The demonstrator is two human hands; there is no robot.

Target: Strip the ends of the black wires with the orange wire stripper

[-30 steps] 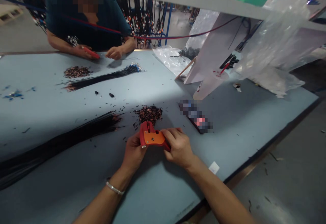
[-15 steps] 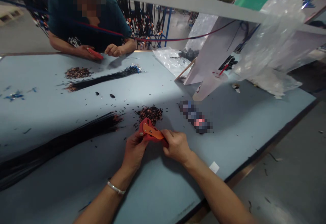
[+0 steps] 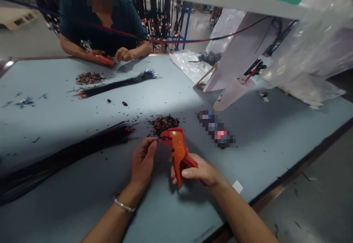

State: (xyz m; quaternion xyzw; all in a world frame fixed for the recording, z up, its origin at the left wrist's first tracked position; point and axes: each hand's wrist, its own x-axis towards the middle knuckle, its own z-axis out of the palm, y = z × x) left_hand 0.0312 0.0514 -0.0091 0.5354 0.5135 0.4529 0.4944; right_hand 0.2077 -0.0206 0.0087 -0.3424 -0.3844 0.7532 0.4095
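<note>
My right hand [image 3: 200, 171] is wrapped round the handles of a red and orange wire stripper [image 3: 178, 147], which stands upright with its jaws facing left. Close to those jaws, the thumb and forefinger of my left hand [image 3: 145, 158] are pinched together on a thin black wire, of which only a short dark end shows. Just behind the tool lies a heap of short black and copper offcuts [image 3: 164, 124]. To the left, a thick bundle of black wires [image 3: 68, 152] lies on the table, its copper ends pointing at the heap.
Across the table [image 3: 154, 217] a person holds a red tool [image 3: 106, 60]. Before them lie a second wire bundle [image 3: 118, 84] and an offcut heap [image 3: 89, 78]. A blurred-out dark object [image 3: 216, 128], a white cup [image 3: 234, 94] and plastic bags [image 3: 311, 84] are to the right, under a shelf.
My right hand has turned the wire stripper from lying sideways to upright, its grip now on the handles. My left hand has come off the tool's head and pinches beside the jaws.
</note>
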